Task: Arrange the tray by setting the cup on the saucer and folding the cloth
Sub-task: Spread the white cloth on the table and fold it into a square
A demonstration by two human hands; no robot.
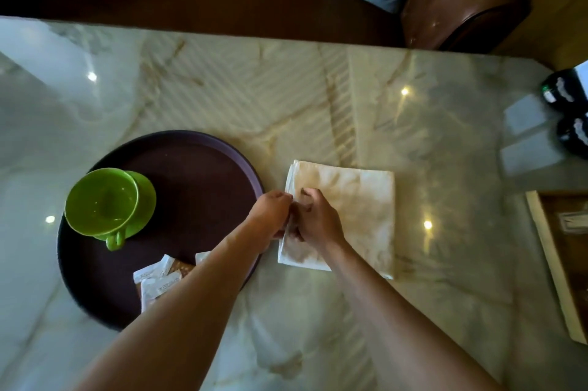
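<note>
Marble counter (318,97) has wide bare room beyond and below the work; its far edge runs across the top. One round dark tray (203,187) sits left, its right rim just beside one folded cream cloth (356,212), a flat stained rectangle lying on the counter. One green cup (101,202) sits on one green saucer (146,199) at the tray's left. Several sachets (159,279) lie on the tray's near part, count unclear. Left hand (270,212) and right hand (315,222) both pinch the cloth's left edge.
</note>
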